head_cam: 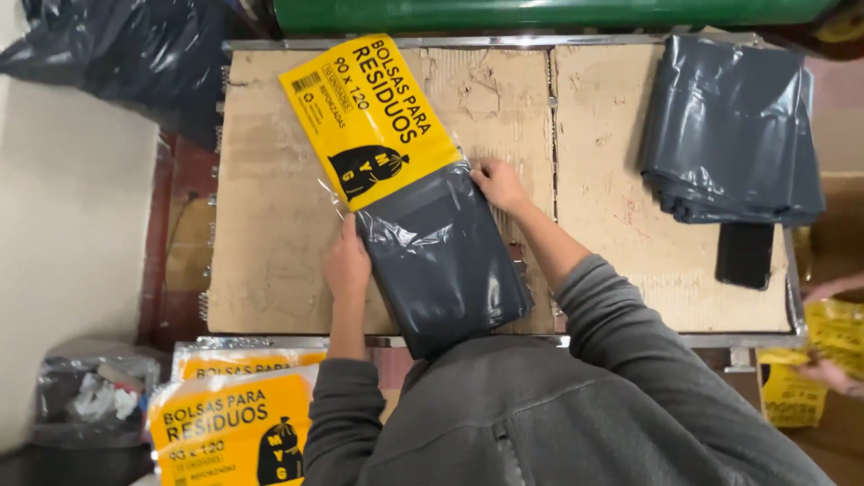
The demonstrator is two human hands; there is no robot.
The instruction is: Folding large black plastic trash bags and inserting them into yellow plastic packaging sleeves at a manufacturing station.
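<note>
Pressing flat, your left hand [346, 263] and right hand [499, 183] flank the bagged grey pack [423, 216] (yellow label) mid-bench [270, 225], fingers open, gripping nothing; slick film could slide.

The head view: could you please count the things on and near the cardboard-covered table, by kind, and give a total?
Packs of grey bags with a yellow label: 3, one on the table under the left hand and right hand, two stacked at lower left
Loose stacks of folded grey bags: 1
Black phones: 1
Total: 5
</note>
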